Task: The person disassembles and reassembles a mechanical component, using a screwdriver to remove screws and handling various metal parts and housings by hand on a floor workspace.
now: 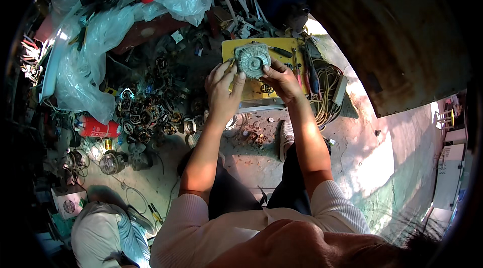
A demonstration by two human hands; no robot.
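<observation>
Between my two hands, above a yellow board, is a grey-green metal motor end cover with radial ribs and a round hub at its middle. My left hand grips its left lower edge, with the thumb near the bottom. From the right, my right hand pinches the opposite edge between thumb and fingers. On the board beyond lies a dark-handled screwdriver. Beside my right hand are more hand tools, among them one with a dark blue handle. The cover's underside is hidden.
Several small motor parts lie heaped on the left, near clear plastic sheeting and a red container. Coiled wire sits right of the board. A large rusty panel stands at the upper right. Debris litters the floor between my feet.
</observation>
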